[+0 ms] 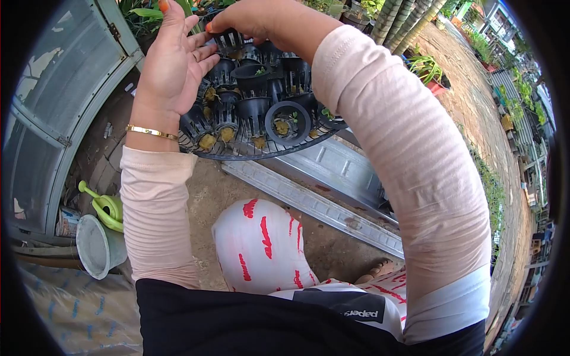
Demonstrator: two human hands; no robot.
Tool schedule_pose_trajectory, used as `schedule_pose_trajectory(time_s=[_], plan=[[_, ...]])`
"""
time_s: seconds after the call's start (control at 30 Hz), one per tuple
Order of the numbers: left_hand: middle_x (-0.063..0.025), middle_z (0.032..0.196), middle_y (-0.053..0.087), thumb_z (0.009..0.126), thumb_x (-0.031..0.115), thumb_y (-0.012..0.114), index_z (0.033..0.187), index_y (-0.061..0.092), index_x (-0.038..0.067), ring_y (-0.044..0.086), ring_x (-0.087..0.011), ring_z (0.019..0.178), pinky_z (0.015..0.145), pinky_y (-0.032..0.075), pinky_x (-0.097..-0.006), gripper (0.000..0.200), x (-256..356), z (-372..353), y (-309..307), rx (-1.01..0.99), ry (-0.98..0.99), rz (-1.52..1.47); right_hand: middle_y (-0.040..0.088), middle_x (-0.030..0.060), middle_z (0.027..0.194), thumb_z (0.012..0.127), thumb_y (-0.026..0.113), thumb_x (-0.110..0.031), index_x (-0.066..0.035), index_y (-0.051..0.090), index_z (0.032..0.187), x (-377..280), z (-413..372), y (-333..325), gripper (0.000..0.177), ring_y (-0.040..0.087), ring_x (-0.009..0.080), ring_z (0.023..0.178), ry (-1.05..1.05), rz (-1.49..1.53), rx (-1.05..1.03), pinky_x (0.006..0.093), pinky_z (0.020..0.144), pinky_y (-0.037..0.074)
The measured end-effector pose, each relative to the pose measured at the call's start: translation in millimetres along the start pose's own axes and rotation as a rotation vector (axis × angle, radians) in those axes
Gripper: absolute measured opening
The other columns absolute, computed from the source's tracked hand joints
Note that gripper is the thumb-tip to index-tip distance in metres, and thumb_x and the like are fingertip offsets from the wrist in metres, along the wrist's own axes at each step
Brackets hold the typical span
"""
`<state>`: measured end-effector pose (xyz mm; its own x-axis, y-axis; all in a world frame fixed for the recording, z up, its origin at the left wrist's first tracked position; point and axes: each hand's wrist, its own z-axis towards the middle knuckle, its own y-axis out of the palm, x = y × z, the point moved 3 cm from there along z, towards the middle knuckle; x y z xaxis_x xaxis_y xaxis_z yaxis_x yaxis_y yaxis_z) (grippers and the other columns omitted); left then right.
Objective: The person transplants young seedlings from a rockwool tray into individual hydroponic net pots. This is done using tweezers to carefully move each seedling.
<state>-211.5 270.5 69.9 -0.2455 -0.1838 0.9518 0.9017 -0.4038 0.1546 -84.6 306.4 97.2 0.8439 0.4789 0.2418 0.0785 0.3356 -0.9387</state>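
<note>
A round black wire tray [237,158] holds several black slotted net pots. One upright pot [287,123] shows a small green seedling and a yellowish-brown plug inside. Similar plugs [207,142] show at the bases of pots along the tray's near edge. My left hand [172,65] is over the tray's left side, palm turned up, fingers spread and empty, their tips beside the pots. My right hand [246,21] reaches across the back of the tray, close to a dark pot [228,40]; its thumb and fingertips are partly hidden, and its grip cannot be made out.
Metal channels [320,202] lie below the tray. A framed panel [41,136] stands at the left, near a green watering can [108,209] and a pale bucket [95,246]. Plant stems [398,24] rise behind, with a reddish pot [438,88] to the right.
</note>
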Motion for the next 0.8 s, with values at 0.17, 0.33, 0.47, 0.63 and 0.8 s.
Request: schedule_pose_trajectory(time_s=[0.17, 0.33, 0.47, 0.63, 0.8], plan=[[-0.0261, 0.128, 0.036, 0.083, 0.074, 0.03, 0.139, 0.009, -0.01, 0.038, -0.0367, 0.117, 0.102, 0.029, -0.0413, 0.103, -11, 6, -8, -0.014, -0.141, -0.023, 0.066, 0.0151, 0.09, 0.078, 0.055, -0.022, -0.009, 0.07, 0.089, -8, 30, 22, 0.022, 0.065, 0.0302, 0.085, 0.03, 0.185, -0.186, 0.0374, 0.073, 0.051], [-0.026, 0.128, 0.037, 0.081, 0.076, 0.032, 0.139, 0.007, -0.01, 0.038, -0.0356, 0.115, 0.102, 0.03, -0.0414, 0.107, -11, 6, -8, -0.04, -0.189, -0.029, 0.065, 0.0117, 0.101, 0.079, 0.06, -0.041, -0.012, 0.067, 0.104, -5, 27, 34, 0.039, 0.064, 0.0244, 0.087, 0.456, 0.38, -0.139, 0.033, 0.076, 0.048], [-0.0312, 0.135, 0.026, 0.081, 0.075, 0.032, 0.139, 0.005, -0.011, 0.03, -0.0409, 0.124, 0.105, 0.025, -0.0438, 0.108, -12, 5, -3, 0.023, -0.189, -0.009, 0.063, 0.0119, 0.11, 0.079, 0.057, -0.042, -0.014, 0.067, 0.106, -2, 9, 20, 0.04, 0.06, 0.0283, 0.103, 0.428, 0.353, -0.071, 0.0359, 0.086, 0.046], [-0.0359, 0.143, 0.007, 0.084, 0.071, 0.032, 0.14, 0.006, -0.01, 0.016, -0.044, 0.134, 0.108, 0.019, -0.0448, 0.102, -5, -3, 4, 0.176, -0.112, 0.045, 0.066, 0.0147, 0.097, 0.072, 0.052, -0.018, -0.01, 0.07, 0.092, -14, -39, -35, 0.029, 0.064, 0.03, 0.089, 0.62, 0.23, -0.003, 0.0383, 0.078, 0.05], [-0.032, 0.143, 0.016, 0.09, 0.063, 0.031, 0.14, 0.017, -0.007, 0.021, -0.0386, 0.134, 0.109, 0.019, -0.0419, 0.087, 8, -31, 54, 0.18, 0.081, 0.132, 0.064, 0.0177, 0.074, 0.072, 0.054, -0.016, -0.004, 0.068, 0.069, 5, -132, -63, 0.018, 0.064, 0.0318, 0.077, 0.034, -0.235, 0.044, 0.0379, 0.068, 0.05]])
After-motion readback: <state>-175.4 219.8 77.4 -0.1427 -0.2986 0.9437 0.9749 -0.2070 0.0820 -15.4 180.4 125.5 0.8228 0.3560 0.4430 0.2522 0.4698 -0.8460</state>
